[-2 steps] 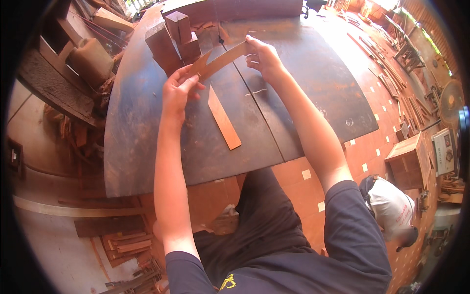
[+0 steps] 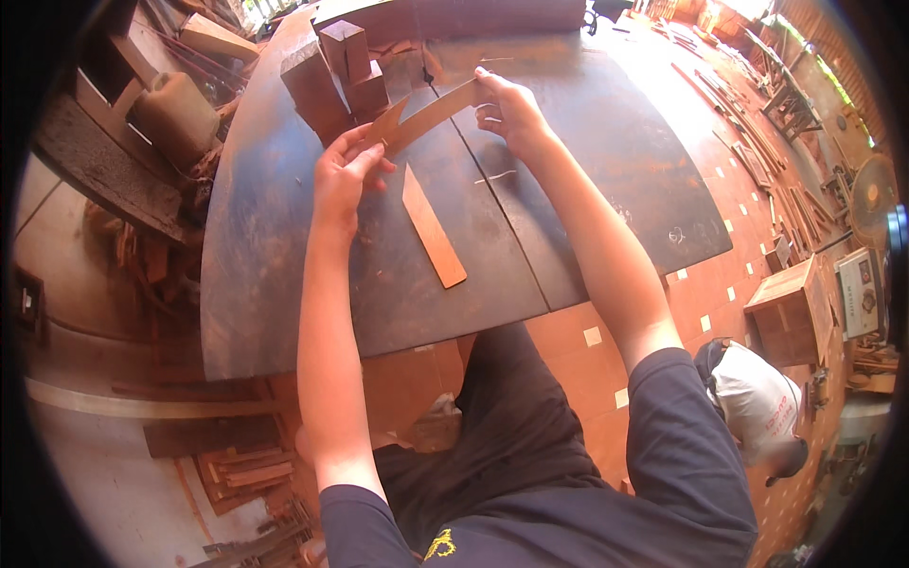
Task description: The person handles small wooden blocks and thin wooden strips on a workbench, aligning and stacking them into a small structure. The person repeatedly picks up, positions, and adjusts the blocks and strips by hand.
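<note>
My left hand [image 2: 347, 175] pinches the near-left ends of thin wooden strips between thumb and fingers, above the dark tabletop [image 2: 284, 256]. One long wooden strip [image 2: 434, 117] runs from there up to my right hand [image 2: 511, 112], whose thumb and fingers grip its far end. A second wooden piece [image 2: 388, 121] with a pointed tip juts up beside it from the left hand; its lower part is hidden by the fingers. Below them, a loose wooden strip [image 2: 434, 232] with one slanted, pointed end lies flat on the tabletop.
Reddish wooden blocks [image 2: 314, 87] stand at the table's back left. A long dark beam [image 2: 454, 21] crosses the back edge. A narrow seam [image 2: 511, 227] splits the tabletop. At right, a person in a white shirt [image 2: 757, 398] is near a wooden cabinet [image 2: 788, 303].
</note>
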`<state>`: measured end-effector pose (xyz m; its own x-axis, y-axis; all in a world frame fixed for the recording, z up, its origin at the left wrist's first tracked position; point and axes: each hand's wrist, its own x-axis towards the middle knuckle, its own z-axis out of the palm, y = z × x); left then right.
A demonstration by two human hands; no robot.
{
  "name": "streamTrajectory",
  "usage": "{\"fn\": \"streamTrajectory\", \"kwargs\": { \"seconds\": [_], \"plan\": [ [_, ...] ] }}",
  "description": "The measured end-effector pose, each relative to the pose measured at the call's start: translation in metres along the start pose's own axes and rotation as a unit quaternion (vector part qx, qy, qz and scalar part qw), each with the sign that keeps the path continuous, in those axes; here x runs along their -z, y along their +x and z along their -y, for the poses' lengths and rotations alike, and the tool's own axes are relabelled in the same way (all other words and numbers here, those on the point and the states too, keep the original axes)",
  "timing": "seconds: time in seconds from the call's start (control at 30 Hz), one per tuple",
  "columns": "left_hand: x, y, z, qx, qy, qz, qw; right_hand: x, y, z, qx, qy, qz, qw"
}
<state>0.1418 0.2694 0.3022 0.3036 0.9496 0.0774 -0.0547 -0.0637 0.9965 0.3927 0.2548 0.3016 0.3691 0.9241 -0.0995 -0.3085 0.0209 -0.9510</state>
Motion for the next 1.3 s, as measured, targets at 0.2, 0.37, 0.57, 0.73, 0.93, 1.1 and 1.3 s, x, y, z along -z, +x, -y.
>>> {"fn": "streamTrajectory", "kwargs": {
  "seconds": [0.2, 0.37, 0.57, 0.73, 0.93, 1.1, 1.3],
  "plan": [
    [0.0, 0.007, 0.007, -0.024, 0.047, -0.044, 0.998, 0.006, 0.008, -0.006, 0.056, -0.139, 0.023, 0.988],
    [0.002, 0.01, 0.005, -0.047, 0.089, -0.098, 0.99, 0.001, 0.008, -0.003, 0.212, -0.435, -0.06, 0.873],
    [-0.004, 0.006, 0.005, -0.086, 0.184, -0.111, 0.973, 0.004, 0.006, -0.007, 0.254, -0.521, -0.055, 0.813],
    [0.008, 0.018, 0.025, -0.152, 0.27, -0.118, 0.943, -0.007, 0.0, -0.013, 0.337, -0.495, 0.019, 0.801],
    [-0.002, 0.008, 0.017, -0.154, 0.414, -0.13, 0.888, -0.024, -0.034, 0.005, 0.327, -0.56, 0.213, 0.731],
    [0.003, 0.009, 0.019, -0.168, 0.401, -0.116, 0.893, -0.044, -0.06, -0.003, 0.331, -0.638, 0.222, 0.658],
    [0.003, 0.009, 0.019, -0.176, 0.407, -0.115, 0.889, -0.05, -0.064, 0.0, 0.257, -0.695, 0.233, 0.63]
  ]
}}
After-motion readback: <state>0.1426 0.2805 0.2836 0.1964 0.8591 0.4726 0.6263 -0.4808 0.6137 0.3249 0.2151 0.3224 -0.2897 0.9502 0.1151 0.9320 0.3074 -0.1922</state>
